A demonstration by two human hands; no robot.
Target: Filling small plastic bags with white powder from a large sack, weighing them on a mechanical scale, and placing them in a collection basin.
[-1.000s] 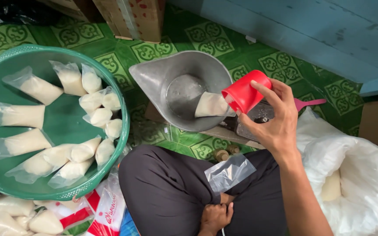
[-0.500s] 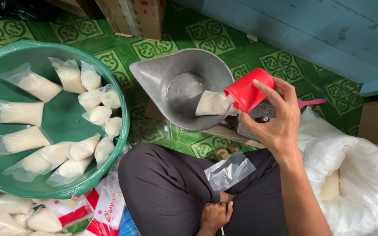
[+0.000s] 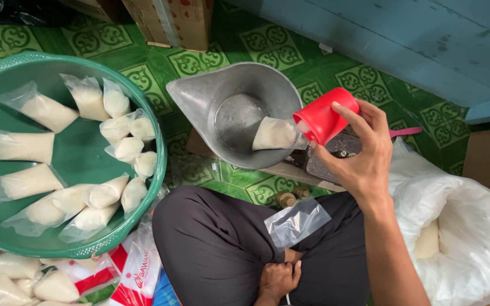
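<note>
My right hand (image 3: 364,153) grips a red plastic cup (image 3: 324,116), tipped on its side with its mouth against the open end of a small clear bag (image 3: 273,134) partly filled with white grain. That bag lies inside a grey metal scoop-shaped pan (image 3: 199,96) on the floor in front of me. An empty clear bag (image 3: 297,222) rests on my dark trousers. My left hand (image 3: 278,280) lies low in my lap, with its fingers curled and no bag in it.
A green round basket (image 3: 154,170) at left holds several filled bags, and more filled bags (image 3: 7,286) lie below it. A large white sack of grain (image 3: 466,238) sits open at right. Cardboard boxes (image 3: 171,20) and a blue wall (image 3: 398,39) stand behind.
The red cup stays tipped at the bag's mouth, and my right hand has barely shifted. My left hand remains in my lap.
</note>
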